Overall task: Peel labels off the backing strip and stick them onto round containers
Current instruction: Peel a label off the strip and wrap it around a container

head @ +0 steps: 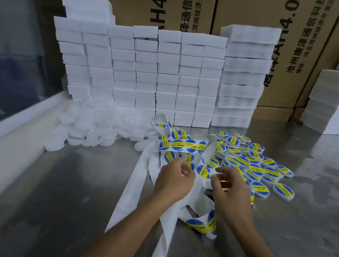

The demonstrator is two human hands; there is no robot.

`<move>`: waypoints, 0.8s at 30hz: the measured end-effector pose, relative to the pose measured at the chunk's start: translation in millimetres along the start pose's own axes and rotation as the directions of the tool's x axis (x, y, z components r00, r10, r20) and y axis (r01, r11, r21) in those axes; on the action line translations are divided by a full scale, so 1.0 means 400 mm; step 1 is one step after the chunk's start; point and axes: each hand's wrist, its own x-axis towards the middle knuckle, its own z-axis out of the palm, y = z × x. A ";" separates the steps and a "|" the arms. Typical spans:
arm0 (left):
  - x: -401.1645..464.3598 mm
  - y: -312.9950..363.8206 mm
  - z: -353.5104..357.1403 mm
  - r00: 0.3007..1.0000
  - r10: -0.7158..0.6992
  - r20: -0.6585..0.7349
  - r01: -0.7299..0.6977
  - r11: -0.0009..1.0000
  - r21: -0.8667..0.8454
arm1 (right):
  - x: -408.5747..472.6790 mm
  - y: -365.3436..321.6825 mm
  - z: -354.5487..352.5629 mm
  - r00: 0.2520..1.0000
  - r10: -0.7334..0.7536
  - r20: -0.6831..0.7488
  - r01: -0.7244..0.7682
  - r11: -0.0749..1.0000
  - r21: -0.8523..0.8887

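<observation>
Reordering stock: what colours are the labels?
Blue with a yellow band across the middle, on the labels; clearest in the head view.

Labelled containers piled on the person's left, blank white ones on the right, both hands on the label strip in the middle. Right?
Not quite: the sides are swapped. In the head view the labelled containers lie on the person's right and the blank white containers on the left. The rest holds: the left hand and right hand work the label strip in the middle.
</observation>
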 end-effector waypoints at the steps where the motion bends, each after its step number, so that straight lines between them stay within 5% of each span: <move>1: 0.014 0.002 0.007 0.999 -0.038 0.035 0.038 0.999 0.004 | 0.014 0.000 0.005 0.999 0.039 0.038 -0.037 0.998 -0.053; 8: 0.076 -0.014 0.053 0.965 -0.207 0.163 0.216 0.975 -0.043 | 0.070 0.017 0.046 0.968 0.200 0.151 -0.164 0.962 -0.218; 12: 0.083 -0.022 0.049 0.956 -0.246 0.159 0.285 0.911 -0.300 | 0.071 0.025 0.067 0.980 0.133 0.146 -0.110 0.981 -0.161; 17: 0.084 -0.039 -0.003 0.959 -0.251 0.132 0.280 0.768 -0.576 | 0.065 -0.002 0.094 0.974 -0.204 0.095 0.213 0.972 -0.100; 24: 0.089 -0.081 -0.093 0.980 -0.200 -0.003 0.132 0.657 -0.743 | 0.082 -0.059 0.177 0.715 -0.695 0.079 0.690 0.682 -0.240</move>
